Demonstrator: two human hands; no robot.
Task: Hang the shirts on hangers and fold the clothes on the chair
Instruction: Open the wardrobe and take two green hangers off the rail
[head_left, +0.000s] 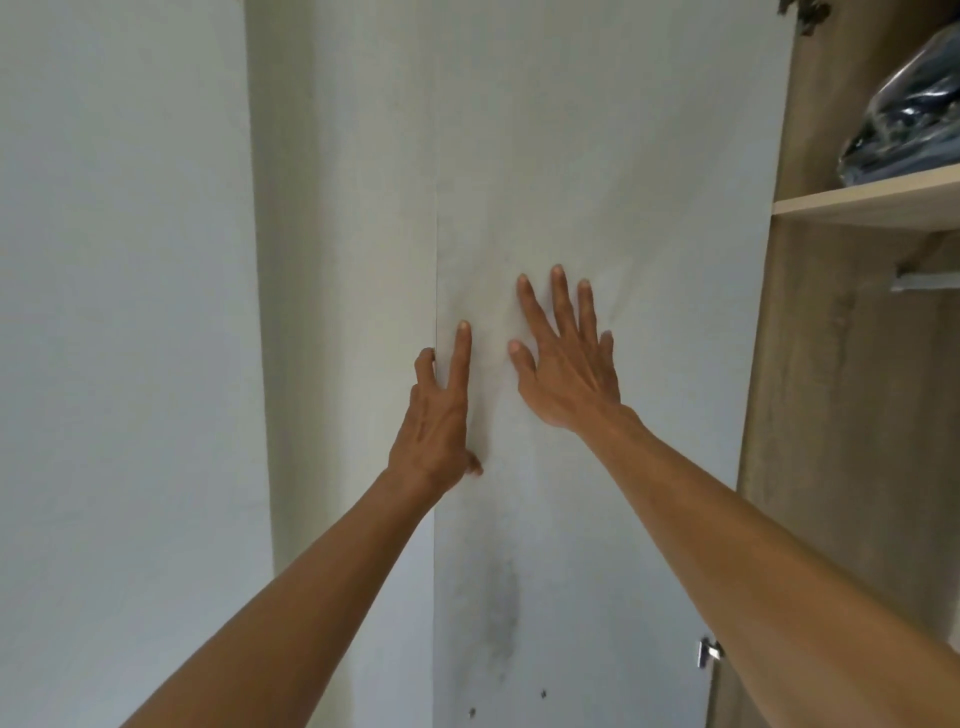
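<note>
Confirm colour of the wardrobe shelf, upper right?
Light wood grain, pale beige; the shelf shows best in the head view, the only one.

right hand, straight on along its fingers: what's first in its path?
Nothing but more of the white door panel. The right hand lies flat on it, fingers pointing up; no handle or edge shows above, as far as the frame reaches.

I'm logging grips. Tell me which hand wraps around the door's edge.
The left hand: its fingers hook the wardrobe door edge. The right hand lies flat, fingers spread.
</note>
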